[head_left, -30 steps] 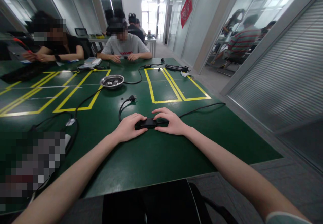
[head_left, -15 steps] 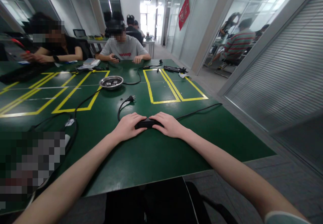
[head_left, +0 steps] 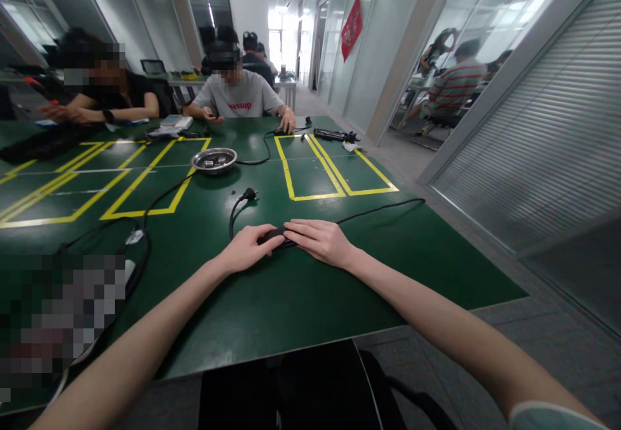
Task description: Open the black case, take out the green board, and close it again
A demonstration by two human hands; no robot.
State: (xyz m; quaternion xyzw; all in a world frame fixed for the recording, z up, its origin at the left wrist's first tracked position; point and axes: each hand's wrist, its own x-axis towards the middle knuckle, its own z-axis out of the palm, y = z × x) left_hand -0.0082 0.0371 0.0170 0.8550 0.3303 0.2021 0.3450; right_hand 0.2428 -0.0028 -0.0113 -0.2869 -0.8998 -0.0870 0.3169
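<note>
A black power adapter (head_left: 277,235) lies on the green table in front of me, its right part hidden by fingers. My left hand (head_left: 250,247) is closed around its left end, thumb on the near side and fingers at the far side. Over its right end, my right hand (head_left: 320,241) rests with fingers stretched flat; its thumb is hidden. A black cord with a plug (head_left: 250,194) curves up beyond my left hand, the prongs facing right. A thin black cable (head_left: 383,210) runs from behind my right hand toward the table's right edge.
A metal bowl (head_left: 214,160) with small metal parts stands farther back. Yellow tape rectangles (head_left: 317,196) mark the green table (head_left: 272,313). A black tripod-like item (head_left: 334,135) lies at the far edge. Two people sit across, one touching a dark object (head_left: 283,130). Cables lie at left.
My right hand has turned from gripping the adapter's end to lying flat over it. My left hand keeps hold. The person opposite has moved one hand onto a dark object on the table.
</note>
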